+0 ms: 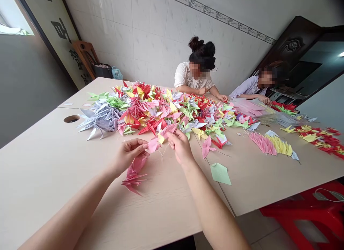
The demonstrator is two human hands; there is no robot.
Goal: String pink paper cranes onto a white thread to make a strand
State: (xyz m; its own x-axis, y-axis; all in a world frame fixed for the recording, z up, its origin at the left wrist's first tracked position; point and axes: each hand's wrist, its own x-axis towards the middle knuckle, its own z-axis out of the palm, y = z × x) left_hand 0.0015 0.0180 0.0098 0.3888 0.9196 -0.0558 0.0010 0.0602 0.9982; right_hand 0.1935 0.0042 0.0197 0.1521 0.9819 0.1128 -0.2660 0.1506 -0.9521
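Just above the near side of the table, my left hand pinches a pink folded paper crane with thumb and fingers. My right hand is closed on another pink paper piece at the right end of the same bunch. A small yellow paper part shows between the two hands, and a thin thread hangs below it. Under my left hand lies a stack of pink paper cranes, partly hidden by the fingers. Behind both hands spreads a large heap of coloured paper cranes.
A single pink crane and a green paper square lie to the right. Pink and yellow crane rows are farther right. Two people work across the table. A red stool stands at lower right.
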